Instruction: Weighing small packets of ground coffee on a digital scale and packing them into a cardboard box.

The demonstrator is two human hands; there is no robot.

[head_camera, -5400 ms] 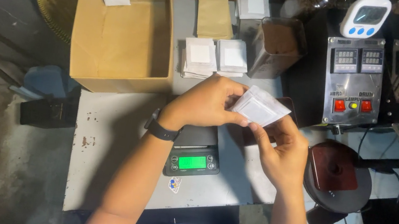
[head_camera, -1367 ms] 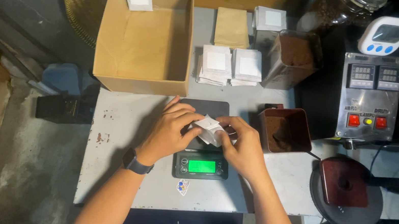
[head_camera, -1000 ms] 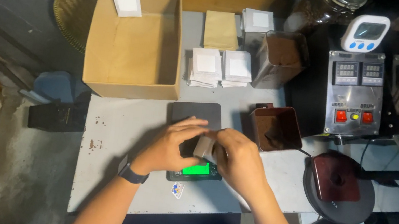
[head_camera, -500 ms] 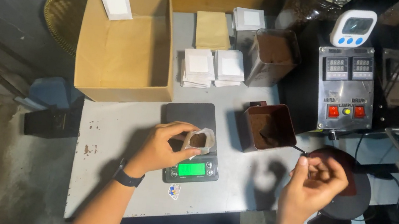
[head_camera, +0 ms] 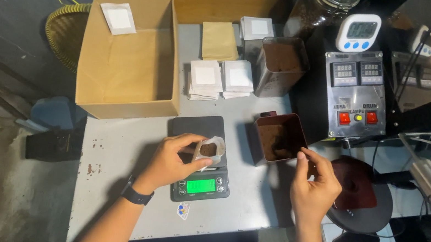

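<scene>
A grey worktop (head_camera: 124, 181) carries an open cardboard box (head_camera: 126, 65) at far left. Near the middle sits a digital scale (head_camera: 199, 160), with a brown-filled metal tin (head_camera: 279, 140) to its right. The left hand (head_camera: 171, 159) has its fingers clamped on a small open pouch (head_camera: 210, 151) standing on the scale. The right hand (head_camera: 315, 187) hovers beside the tin, fingertips pinched together.

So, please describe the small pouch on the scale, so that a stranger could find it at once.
Find the grey table, then the black digital scale with a green display at its middle. The open white pouch stands on it in the left hand, and unlike the flat sealed sachets stacked behind, it shows brown powder inside.
</scene>
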